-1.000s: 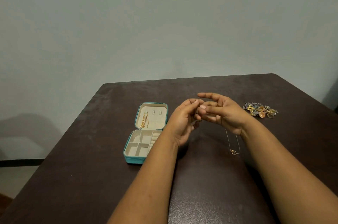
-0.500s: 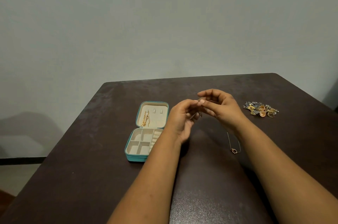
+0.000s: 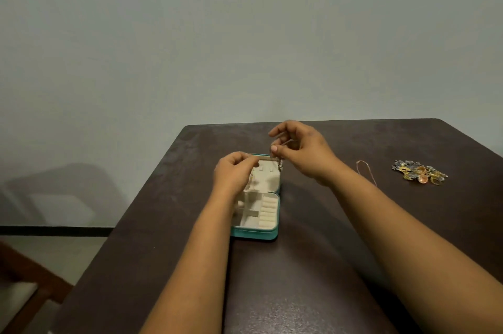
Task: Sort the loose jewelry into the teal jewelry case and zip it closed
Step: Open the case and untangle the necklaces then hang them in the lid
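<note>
The teal jewelry case (image 3: pixel 253 234) lies open on the dark table (image 3: pixel 299 279), cream inside, with ring rolls and small compartments in the near half. Both hands hover over its far lid half. My left hand (image 3: pixel 234 173) and my right hand (image 3: pixel 302 151) pinch a thin chain (image 3: pixel 265 159) stretched between their fingertips, and a small pendant dangles from it by the lid's right edge. My left hand hides the lid's left side. To the right, a loose necklace (image 3: pixel 366 173) lies on the table. Farther right sits a pile of gold and silver jewelry (image 3: pixel 419 173).
A plain grey wall stands behind the table. The table's left edge runs diagonally past the case. A wooden chair with a pale seat (image 3: pixel 16 287) shows at the lower left, beside the floor.
Both hands have moved left from the table's middle to above the case lid, carrying the thin chain. The other necklace stays on the table. The view has shifted.
</note>
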